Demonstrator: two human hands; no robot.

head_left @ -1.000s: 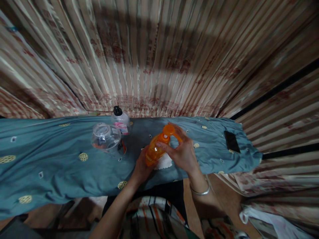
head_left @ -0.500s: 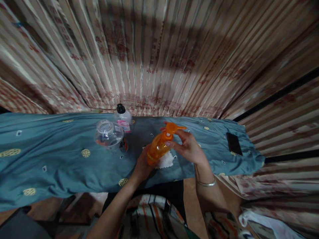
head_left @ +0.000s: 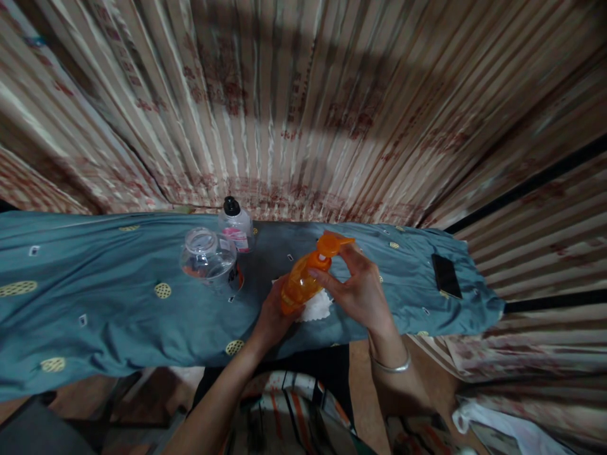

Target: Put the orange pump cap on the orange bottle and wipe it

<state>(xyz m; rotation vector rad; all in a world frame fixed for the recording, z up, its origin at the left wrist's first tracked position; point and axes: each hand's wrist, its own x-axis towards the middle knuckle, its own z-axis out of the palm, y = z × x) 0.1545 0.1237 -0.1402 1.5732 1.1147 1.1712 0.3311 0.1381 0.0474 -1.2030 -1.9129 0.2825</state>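
A person's two bare hands meet on a translucent orange pump bottle [head_left: 298, 287], held at a tilt above a teal patterned cloth [head_left: 118, 316], its top leaning away and to the right. The left hand [head_left: 275, 316] is curled around the lower body, palm and fingers wrapped close against the plastic. The right hand [head_left: 363, 284] is closed only part-way, its thumb lying at the bottle's shoulder and its index finger near the spout of the orange pump head [head_left: 331, 243]; the other right fingertips are hidden, so how firmly they press cannot be told.

Just beneath the left fingers lies a white scallop-edged piece [head_left: 316, 306], partly covered by the bottle. Left of those fingers, apart from them, stands a clear plastic container [head_left: 208, 259]; beyond it, farther from the fingers, a pale bottle with a black top [head_left: 236, 230]. Well to the right of the right fingers rests a dark, phone-like slab [head_left: 446, 276]. A silvery bangle [head_left: 396, 363] circles the right wrist.

The bottle looks fairly light, though its fill is unclear. Its smooth wall probably gives a little under a squeeze and would turn slippery if wet; breakage seems unlikely, with the slim spout the weakest part. The surest hold appears to be a full wrap low on the body, steadied at the collar rather than the spout.
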